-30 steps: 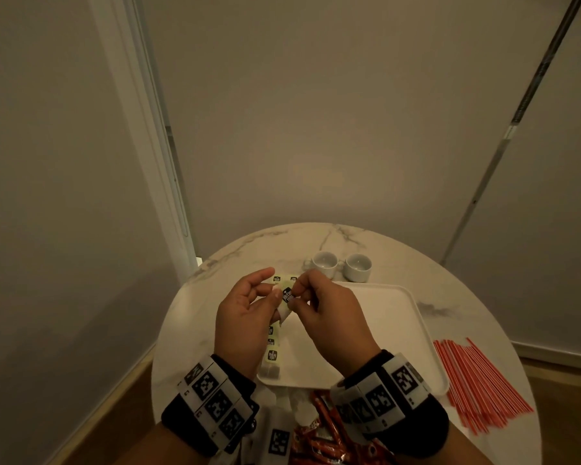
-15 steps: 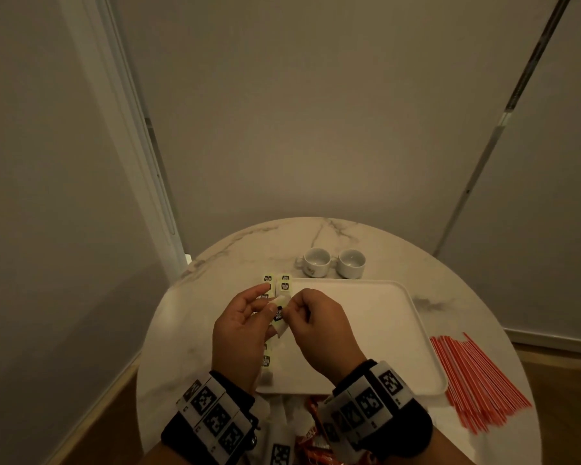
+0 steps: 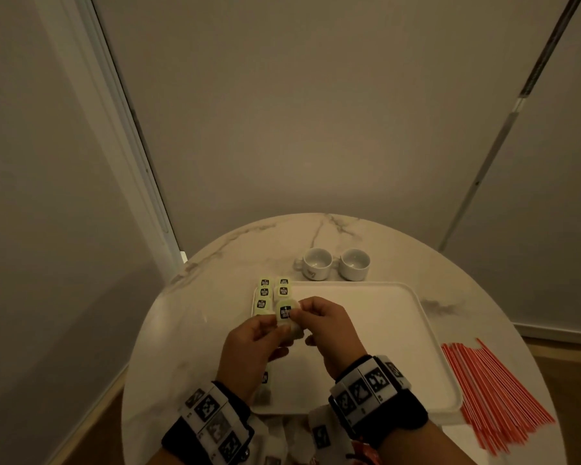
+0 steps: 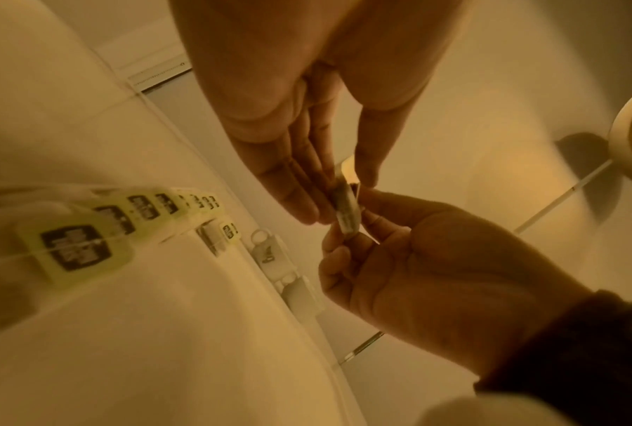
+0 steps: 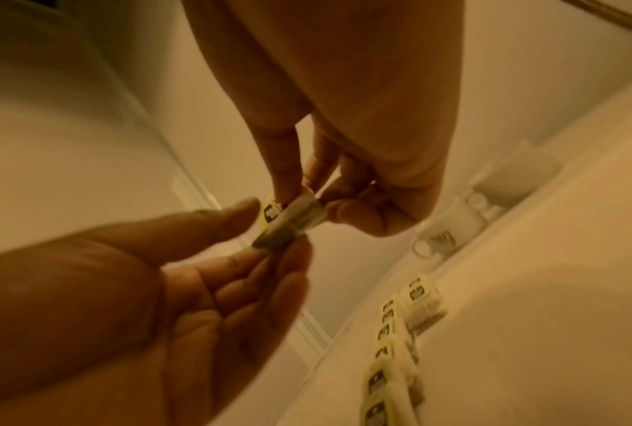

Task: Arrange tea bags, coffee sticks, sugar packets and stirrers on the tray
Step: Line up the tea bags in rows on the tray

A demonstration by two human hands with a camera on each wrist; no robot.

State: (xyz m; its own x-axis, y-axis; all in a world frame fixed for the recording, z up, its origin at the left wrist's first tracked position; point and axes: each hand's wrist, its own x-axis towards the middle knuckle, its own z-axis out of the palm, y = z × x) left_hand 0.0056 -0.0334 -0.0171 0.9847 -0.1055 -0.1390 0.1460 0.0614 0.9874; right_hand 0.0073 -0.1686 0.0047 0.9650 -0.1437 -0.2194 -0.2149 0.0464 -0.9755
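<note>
1. Both hands are over the tray's [image 3: 399, 330] left half, pinching one tea bag [image 3: 285, 312] between them: left hand [image 3: 252, 347] grips its lower end, right hand [image 3: 326, 325] its tag.
2. Laid tea bags [image 3: 265, 293] along the tray's left edge: I count five tags at the far corner plus one near the front, others hidden.
3. Two white cups [image 3: 332, 263] just behind the tray.
4. Red stirrers [image 3: 493, 394] to the right of the tray, too many to count.

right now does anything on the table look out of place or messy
Nothing looks spilled or damaged. The tea bags sit in neat columns on the tray; both hands hold one more tea bag. The red stirrers lie off the tray, on the table.
</note>
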